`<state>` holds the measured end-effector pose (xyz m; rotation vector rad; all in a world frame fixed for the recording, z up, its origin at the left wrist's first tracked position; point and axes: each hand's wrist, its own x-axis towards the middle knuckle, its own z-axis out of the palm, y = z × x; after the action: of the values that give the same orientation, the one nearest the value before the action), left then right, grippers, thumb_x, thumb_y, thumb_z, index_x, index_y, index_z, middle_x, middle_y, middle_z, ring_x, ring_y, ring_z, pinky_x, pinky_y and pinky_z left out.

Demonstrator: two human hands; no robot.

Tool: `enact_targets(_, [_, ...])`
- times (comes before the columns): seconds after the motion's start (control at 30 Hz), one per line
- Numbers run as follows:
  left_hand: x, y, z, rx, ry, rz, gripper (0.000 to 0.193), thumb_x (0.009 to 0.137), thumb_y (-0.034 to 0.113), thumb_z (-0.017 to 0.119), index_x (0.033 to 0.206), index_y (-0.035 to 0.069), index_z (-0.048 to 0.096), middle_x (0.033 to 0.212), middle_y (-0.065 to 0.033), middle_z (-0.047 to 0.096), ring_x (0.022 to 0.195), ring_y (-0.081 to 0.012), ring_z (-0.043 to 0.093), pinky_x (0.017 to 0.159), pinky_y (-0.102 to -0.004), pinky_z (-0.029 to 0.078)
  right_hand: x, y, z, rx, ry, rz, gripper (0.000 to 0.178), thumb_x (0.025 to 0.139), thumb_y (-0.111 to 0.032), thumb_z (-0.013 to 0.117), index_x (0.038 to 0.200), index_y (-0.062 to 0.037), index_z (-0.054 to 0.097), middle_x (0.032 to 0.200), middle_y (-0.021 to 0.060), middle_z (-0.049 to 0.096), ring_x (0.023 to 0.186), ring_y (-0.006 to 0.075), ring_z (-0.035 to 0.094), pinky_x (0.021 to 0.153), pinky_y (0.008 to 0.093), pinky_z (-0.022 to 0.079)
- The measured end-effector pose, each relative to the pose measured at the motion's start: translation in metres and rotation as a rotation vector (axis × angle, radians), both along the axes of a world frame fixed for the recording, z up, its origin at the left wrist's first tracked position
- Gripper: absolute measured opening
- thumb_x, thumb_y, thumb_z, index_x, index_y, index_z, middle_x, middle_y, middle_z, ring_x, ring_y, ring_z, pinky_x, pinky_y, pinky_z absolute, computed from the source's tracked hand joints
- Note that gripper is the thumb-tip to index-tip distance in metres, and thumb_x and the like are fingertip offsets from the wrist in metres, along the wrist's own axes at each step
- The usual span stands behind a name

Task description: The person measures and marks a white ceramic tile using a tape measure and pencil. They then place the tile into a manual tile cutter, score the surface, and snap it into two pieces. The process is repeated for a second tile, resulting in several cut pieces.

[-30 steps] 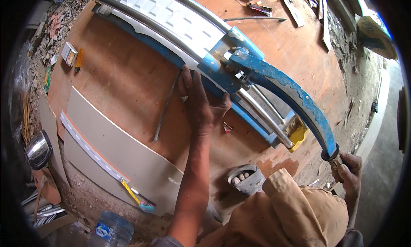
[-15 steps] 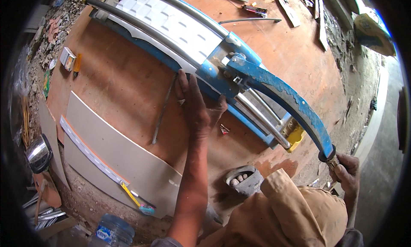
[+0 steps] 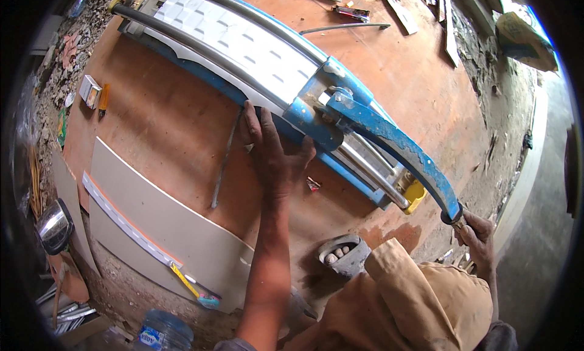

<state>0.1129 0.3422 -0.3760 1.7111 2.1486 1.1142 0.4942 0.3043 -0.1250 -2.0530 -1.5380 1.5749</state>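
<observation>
A blue manual tile cutter (image 3: 210, 80) lies slantwise across the orange-brown board, with two steel rails. Under the rails rests a white tile (image 3: 234, 38) with raised marks. A blue sliding carriage (image 3: 316, 111) rides the rails and bears a long curved blue lever (image 3: 404, 141) with chipped paint. My right hand (image 3: 477, 232) is closed round the lever's dark grip at the lower right. My left hand (image 3: 274, 153) has its fingers spread, their tips at the near edge of the tile and cutter beside the carriage. It grips nothing.
Beige tile pieces (image 3: 164, 211) lie at the lower left, bearing a white strip and a yellow tape measure (image 3: 182, 279). A thin rod (image 3: 225, 162) lies left of my hand. My sandalled foot (image 3: 344, 255) is close in front. A water bottle (image 3: 163, 331) stands at the bottom; rubble lines the left.
The carriage has slid a little along the rails toward the near right end. The whole view has shifted slightly. Both hands keep their holds and places on the cutter.
</observation>
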Motion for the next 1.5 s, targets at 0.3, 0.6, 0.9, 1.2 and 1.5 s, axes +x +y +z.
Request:
enact_targets(0.3, [-0.004, 0.001, -0.004, -0.019, -0.002, -0.030, 0.090, 0.081, 0.047, 0.069, 0.148, 0.000, 0.032, 0.153, -0.0312, 0.027, 0.139, -0.0504, 0.030, 0.112, -0.0593, 0.030, -0.016, -0.007, -0.003, 0.149, -0.282, 0.203, 0.046, 0.095, -0.035, 0.054, 0.120, 0.0019, 0.066, 0.061, -0.0011, 0.045, 0.053, 0.0079, 0.045, 0.051, 0.0284, 0.037])
enact_targets(0.6, [-0.008, -0.004, 0.004, 0.062, -0.141, -0.069, 0.071, 0.090, 0.026, 0.049, 0.149, -0.008, 0.030, 0.151, -0.0349, 0.030, 0.139, -0.0504, 0.033, 0.116, -0.0542, 0.025, -0.094, 0.043, 0.008, 0.159, -0.261, 0.278, 0.046, 0.096, -0.030, 0.056, 0.127, 0.0032, 0.062, 0.065, 0.0082, 0.052, 0.056, 0.0102, 0.050, 0.054, 0.0296, 0.043])
enact_targets(0.9, [-0.007, -0.005, 0.014, 0.044, -0.106, -0.017, 0.065, 0.089, 0.023, 0.051, 0.144, -0.008, 0.035, 0.151, -0.0335, 0.032, 0.134, -0.0517, 0.040, 0.107, -0.0553, 0.038, -0.276, 0.156, 0.006, 0.530, -0.115, 0.454, 0.030, 0.096, -0.012, 0.058, 0.122, 0.0020, 0.064, 0.079, 0.0289, 0.064, 0.071, 0.0346, 0.071, 0.066, 0.0404, 0.051])
enact_targets(1.2, [-0.005, -0.005, 0.005, 0.090, -0.159, -0.009, 0.069, 0.092, 0.029, 0.052, 0.149, -0.005, 0.032, 0.150, -0.0328, 0.033, 0.139, -0.0479, 0.035, 0.114, -0.0531, 0.030, -0.335, 0.198, 0.007, 0.798, -0.015, 0.661, 0.023, 0.094, -0.009, 0.048, 0.100, -0.0008, 0.068, 0.082, 0.0245, 0.067, 0.074, 0.0398, 0.068, 0.069, 0.0473, 0.053])
enact_targets(1.5, [-0.001, -0.001, 0.003, 0.107, -0.045, 0.060, 0.083, 0.091, 0.051, 0.063, 0.148, -0.003, 0.034, 0.148, -0.0306, 0.037, 0.136, -0.0457, 0.039, 0.111, -0.0540, 0.034, -0.346, 0.217, -0.021, 0.743, 0.045, 0.685, 0.028, 0.094, -0.014, 0.047, 0.094, 0.0033, 0.068, 0.083, 0.0258, 0.067, 0.083, 0.0414, 0.068, 0.075, 0.0507, 0.051])
